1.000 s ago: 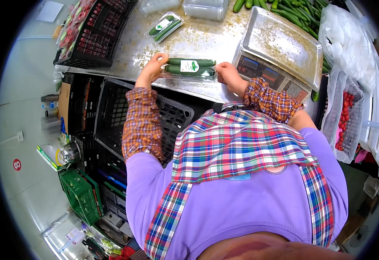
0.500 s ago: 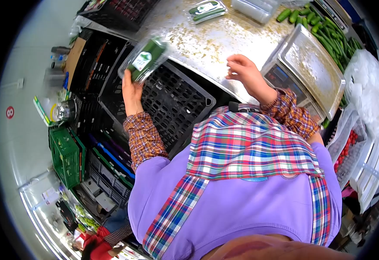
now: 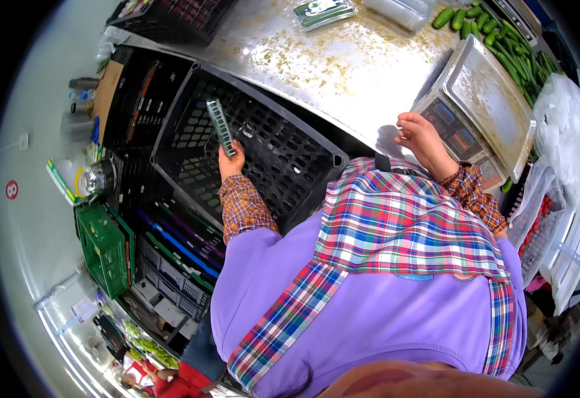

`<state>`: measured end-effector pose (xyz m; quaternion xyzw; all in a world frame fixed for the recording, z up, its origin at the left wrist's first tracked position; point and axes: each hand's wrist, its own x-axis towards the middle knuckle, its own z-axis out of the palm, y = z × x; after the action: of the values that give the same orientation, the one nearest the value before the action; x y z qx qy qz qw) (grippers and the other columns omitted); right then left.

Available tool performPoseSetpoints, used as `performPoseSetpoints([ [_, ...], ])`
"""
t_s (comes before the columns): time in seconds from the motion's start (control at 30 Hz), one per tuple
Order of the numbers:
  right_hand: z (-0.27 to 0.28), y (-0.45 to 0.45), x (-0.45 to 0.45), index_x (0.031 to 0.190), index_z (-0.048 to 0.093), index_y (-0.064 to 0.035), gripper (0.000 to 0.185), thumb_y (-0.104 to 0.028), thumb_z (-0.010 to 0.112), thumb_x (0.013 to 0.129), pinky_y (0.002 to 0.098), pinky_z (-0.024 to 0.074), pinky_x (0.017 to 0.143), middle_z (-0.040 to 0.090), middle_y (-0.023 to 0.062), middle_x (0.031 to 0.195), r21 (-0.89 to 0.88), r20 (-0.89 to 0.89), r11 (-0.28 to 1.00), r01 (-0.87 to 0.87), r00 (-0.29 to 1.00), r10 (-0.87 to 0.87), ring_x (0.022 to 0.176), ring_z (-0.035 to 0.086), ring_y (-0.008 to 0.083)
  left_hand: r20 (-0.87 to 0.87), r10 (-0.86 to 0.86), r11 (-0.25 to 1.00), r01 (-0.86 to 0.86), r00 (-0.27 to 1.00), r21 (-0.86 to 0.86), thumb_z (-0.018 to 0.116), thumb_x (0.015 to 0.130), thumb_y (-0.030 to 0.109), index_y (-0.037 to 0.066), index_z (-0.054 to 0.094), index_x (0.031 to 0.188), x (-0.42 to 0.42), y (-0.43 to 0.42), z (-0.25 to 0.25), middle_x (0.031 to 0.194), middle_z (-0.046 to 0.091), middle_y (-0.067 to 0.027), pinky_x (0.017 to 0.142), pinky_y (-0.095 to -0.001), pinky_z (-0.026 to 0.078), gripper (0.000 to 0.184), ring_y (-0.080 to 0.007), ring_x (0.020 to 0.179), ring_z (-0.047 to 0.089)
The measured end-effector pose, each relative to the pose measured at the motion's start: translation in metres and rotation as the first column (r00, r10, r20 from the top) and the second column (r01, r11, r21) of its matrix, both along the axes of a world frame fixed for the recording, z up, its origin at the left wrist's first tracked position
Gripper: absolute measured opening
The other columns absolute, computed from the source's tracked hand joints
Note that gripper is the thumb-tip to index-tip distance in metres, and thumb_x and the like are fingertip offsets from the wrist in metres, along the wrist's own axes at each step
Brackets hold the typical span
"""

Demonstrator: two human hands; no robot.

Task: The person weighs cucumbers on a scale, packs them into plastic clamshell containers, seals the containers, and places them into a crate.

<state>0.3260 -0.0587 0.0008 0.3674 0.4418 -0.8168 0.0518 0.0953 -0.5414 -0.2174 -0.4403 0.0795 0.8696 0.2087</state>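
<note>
My left hand grips the lower end of a clear pack of cucumbers, which is turned on its edge inside the black crate. No other pack shows in that crate. My right hand holds nothing, its fingers apart and slightly curled, over the table's front edge just left of the scale. Another labelled cucumber pack lies at the back of the metal table.
Loose cucumbers are heaped behind the scale, with clear plastic trays beside them. A dark crate stands at the table's left end. Green crates are at the left. Another person in red is at the lower left.
My left hand has carried the cucumber pack from the table down into the black crate, turning it on edge. My right hand has let go of the pack and moved right, towards the scale.
</note>
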Motion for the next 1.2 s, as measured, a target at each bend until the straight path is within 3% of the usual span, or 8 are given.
performPoseSetpoints([
  [0.17,-0.007,0.016,0.006,0.097,0.054,-0.0062,0.009,-0.008,0.053,0.089,0.0277,0.0495,0.068,0.054,0.0005,0.082,0.007,0.018,1.0,0.014,1.0,-0.014,0.072,0.053,0.0101,0.079,-0.151,0.67,0.161,0.985,-0.724,0.059,0.088,0.039,-0.001,0.051,0.108,-0.026,0.009,-0.019,0.094,0.058,-0.0139,0.054,-0.0363,0.051,0.045,-0.0277,0.077,0.059],
  [0.37,0.001,-0.004,0.03,0.094,0.054,-0.0069,0.006,-0.007,0.053,0.088,0.0305,0.0494,0.067,0.054,0.0005,0.08,0.033,0.046,0.998,0.049,0.998,-0.051,0.069,0.053,0.0108,0.02,-0.244,0.416,0.124,0.969,-0.901,0.065,0.082,0.044,-0.001,0.055,0.106,-0.032,0.001,-0.035,0.087,0.063,-0.0119,0.057,-0.0382,0.052,0.052,-0.0278,0.075,0.062],
  [0.47,-0.008,-0.007,0.041,0.094,0.054,-0.0082,0.006,-0.008,0.053,0.088,0.0312,0.0495,0.068,0.055,0.0002,0.081,-0.002,0.114,1.0,-0.019,0.993,0.019,0.069,0.054,0.0112,0.327,-0.335,0.182,0.402,0.883,-0.898,0.077,0.072,0.037,-0.002,0.054,0.107,-0.018,-0.01,-0.042,0.085,0.058,-0.0117,0.051,-0.0337,0.049,0.057,-0.0227,0.067,0.058],
  [0.67,-0.017,-0.013,0.027,0.099,0.054,-0.0091,0.012,-0.009,0.056,0.087,0.0305,0.0506,0.07,0.056,-0.0004,0.083,0.037,0.196,0.976,-0.214,0.959,0.203,0.071,0.055,0.0104,0.129,-0.346,0.379,0.265,0.929,-0.887,0.076,0.066,0.017,-0.001,0.06,0.09,-0.01,0.004,0.022,0.073,0.056,-0.0081,0.047,-0.0328,0.041,0.034,-0.0184,0.056,0.049],
  [0.77,-0.024,-0.018,0.023,0.099,0.054,-0.0087,0.011,-0.01,0.056,0.088,0.0301,0.0497,0.071,0.056,-0.0002,0.085,0.023,0.172,0.951,-0.308,0.938,0.3,0.072,0.055,0.0104,0.053,-0.449,-0.061,0.029,0.892,-0.998,0.07,0.062,0.016,-0.004,0.063,0.079,-0.02,0.007,0.055,0.065,0.058,-0.0088,0.062,-0.0367,0.046,0.027,-0.0242,0.068,0.059],
  [0.87,-0.024,-0.02,0.018,0.099,0.054,-0.0085,0.011,-0.011,0.056,0.088,0.0301,0.0495,0.071,0.056,-0.0001,0.084,-0.019,0.168,0.956,-0.291,0.942,0.29,0.072,0.055,0.0104,0.358,-0.28,-0.681,0.079,0.891,-0.728,0.069,0.064,0.021,-0.002,0.057,0.107,-0.009,0.047,0.127,0.106,0.059,-0.0201,0.079,-0.0428,0.049,0.051,-0.0344,0.095,0.06],
  [1.0,-0.023,-0.023,0.017,0.098,0.054,-0.0086,0.01,-0.01,0.056,0.088,0.0298,0.0492,0.071,0.055,0.0,0.083,-0.035,0.186,0.957,-0.29,0.939,0.291,0.072,0.054,0.0109,0.451,-0.296,-0.828,0.009,0.842,-0.561,0.07,0.067,0.031,0.0,0.054,0.111,-0.016,0.094,0.093,0.108,0.054,-0.0216,0.086,-0.0445,0.046,0.057,-0.0385,0.099,0.054],
  [1.2,-0.028,-0.015,0.021,0.097,0.054,-0.0083,0.009,-0.009,0.056,0.088,0.0302,0.0502,0.069,0.055,0.0002,0.081,-0.022,0.174,0.947,-0.321,0.931,0.32,0.07,0.055,0.0112,0.292,-0.469,-0.65,-0.102,0.834,-0.753,0.066,0.072,0.032,0.005,0.06,0.105,0.025,0.115,0.049,0.109,0.054,-0.0182,0.086,-0.0492,0.043,0.043,-0.0392,0.104,0.048],
])
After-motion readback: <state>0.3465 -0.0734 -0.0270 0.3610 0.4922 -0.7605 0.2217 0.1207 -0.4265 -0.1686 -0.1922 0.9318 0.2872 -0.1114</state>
